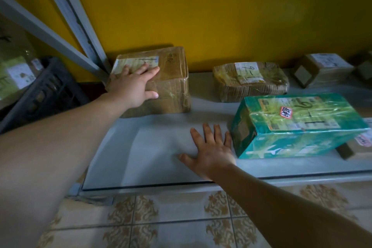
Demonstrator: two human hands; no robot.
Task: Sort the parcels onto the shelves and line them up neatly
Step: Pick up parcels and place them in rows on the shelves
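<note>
Progress: well under way, by my reading; at least four parcels already lie on the shelf, but the row is not yet straight.
Shelf: the pale grey flat shelf board (157,147) has a broad bare stretch at front left, between the two hands.
Green parcel: the teal-green printed box wrapped in clear film (291,127) sits at front right, skewed to the shelf edge and ahead of the back row; its right end seems propped on a brown parcel (354,149) beneath it. It probably needs squaring.
Brown parcel: the large brown cardboard carton bound in clear tape (169,86) stands at back left, close to the wall and roughly square to it.
Flat parcel: the low brown tape-wrapped bundle with a white label (249,82) lies at the back, well apart from the carton.
Small parcel: the little brown cardboard box with a white label (322,68) sits at back right, turned at an angle.
Left hand: the left hand (132,84) lies flat on the carton's top, fingers spread across its label, thumb over the front edge; it grips nothing.
Right hand: the right hand (211,147) is splayed flat on the bare board, just beside the green box's near end; whether the little finger touches it I cannot tell.
Left to do: judged from here, straightening and closing the gaps.
Surroundings: yellow wall (201,6) behind; patterned tiled floor (181,217) below.
Obstacles: a dark plastic slatted crate (50,90) and a grey metal shelf post (70,16) crowd the carton's left side.
</note>
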